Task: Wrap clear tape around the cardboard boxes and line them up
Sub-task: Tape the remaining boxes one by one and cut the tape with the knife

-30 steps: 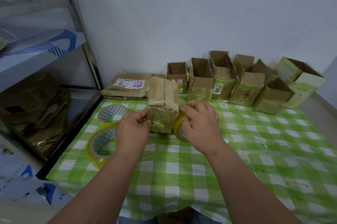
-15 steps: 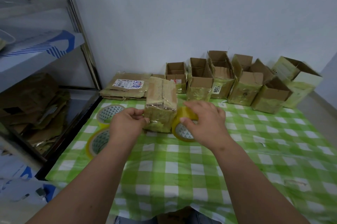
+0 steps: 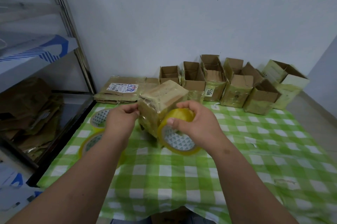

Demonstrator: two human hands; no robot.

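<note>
The box (image 3: 160,104) is now turning, tilted above the tabletop (image 3: 182,178) where it stood upright a moment ago. The left hand (image 3: 121,120) is pinching its edge while the right hand (image 3: 194,122) is gripping the roll (image 3: 177,132), drawing tape round another face.

Single head view, looking forward and down across table (image 3: 182,178) toward wall; near edge at bottom, hands close.
</note>
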